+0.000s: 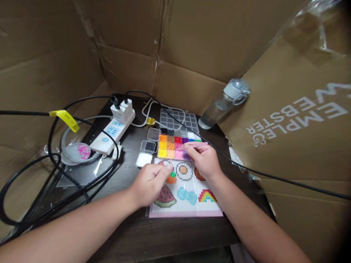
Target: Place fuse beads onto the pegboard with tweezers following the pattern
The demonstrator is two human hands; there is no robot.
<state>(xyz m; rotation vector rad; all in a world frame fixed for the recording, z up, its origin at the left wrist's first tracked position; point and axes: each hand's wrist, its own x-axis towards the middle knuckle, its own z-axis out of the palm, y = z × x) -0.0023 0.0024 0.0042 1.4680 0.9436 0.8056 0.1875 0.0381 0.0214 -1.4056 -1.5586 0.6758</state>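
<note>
Pink tweezers (192,145) are pinched in my right hand (204,159), their tips over the bead tray (159,148), whose compartments hold beads of many colours. My left hand (150,182) lies closed over the left side of the pattern sheet (189,213), thumb on top; anything between its fingers is hidden. On the sheet are pixel pictures: a fried egg (183,171), a watermelon slice (165,197), a light-blue bow (187,195) and a rainbow (207,196). My hands partly cover other pictures. Left of the tray are small boxes of white beads (144,159) and black beads (149,147).
A power strip (109,137) with plugged-in adapters and looping black cables (52,146) occupies the left. One cable crosses above my right forearm. A water bottle (219,107) leans at the back right. The tray's lid (178,120) lies behind it. Cardboard walls (192,44) surround the table.
</note>
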